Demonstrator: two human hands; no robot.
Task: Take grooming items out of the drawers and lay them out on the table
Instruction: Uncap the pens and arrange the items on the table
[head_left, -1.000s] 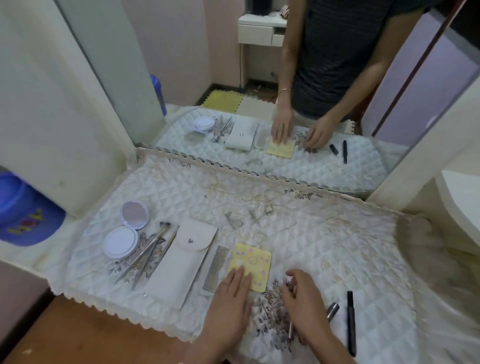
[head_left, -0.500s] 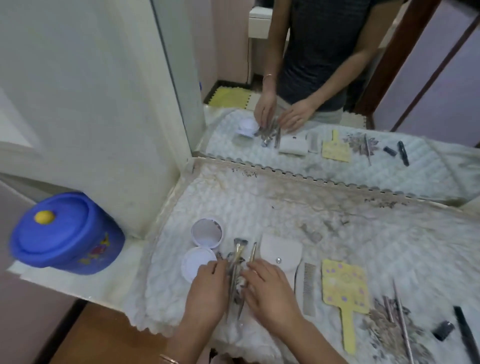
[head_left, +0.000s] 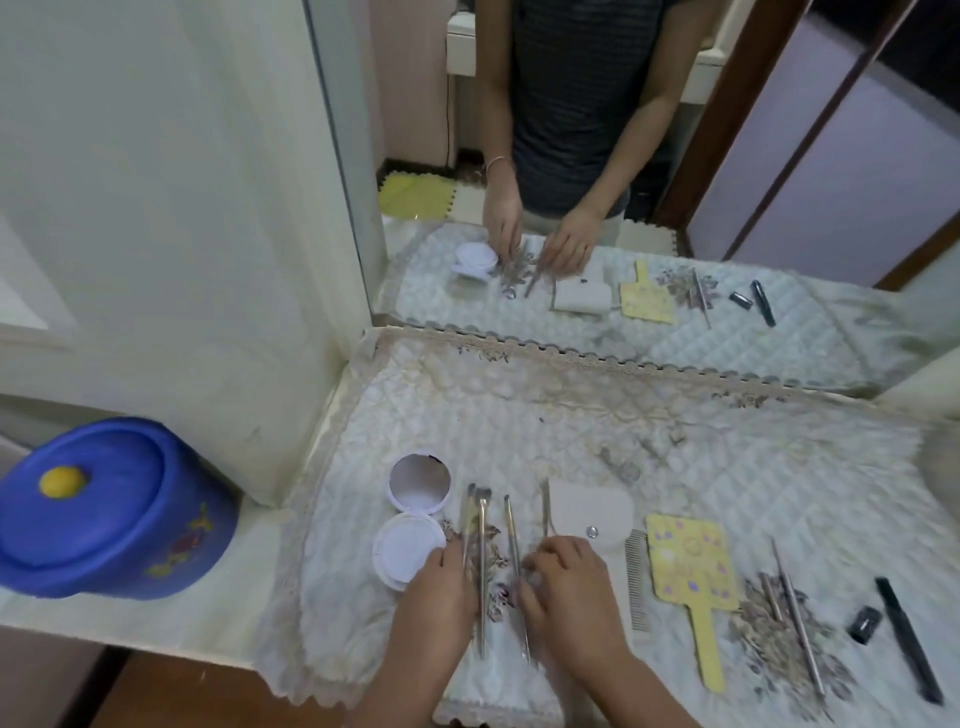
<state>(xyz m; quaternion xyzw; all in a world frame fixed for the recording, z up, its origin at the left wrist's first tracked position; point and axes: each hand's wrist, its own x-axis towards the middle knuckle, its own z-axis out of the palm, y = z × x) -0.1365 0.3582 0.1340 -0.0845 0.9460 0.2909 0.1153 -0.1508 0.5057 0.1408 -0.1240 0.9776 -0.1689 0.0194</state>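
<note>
On the bench (head_left: 675, 441), the open compact (head_left: 413, 519) lies farthest left, its two halves one behind the other. Just right of it the metal tools (head_left: 483, 545) lie side by side, running front to back, under my left grip (head_left: 441, 592) and my right grip (head_left: 566, 587). Behind my right grip sits the pouch (head_left: 592, 512), with the comb (head_left: 635, 577) at its right edge. Right of the comb lies the hand mirror (head_left: 691, 566), handle toward me. Further right lie two thin rods (head_left: 792, 618), then the sharpener (head_left: 865, 623) and the pencil (head_left: 906, 639). Left of the bench, lower down, stands the lidded bucket (head_left: 104, 509).
</note>
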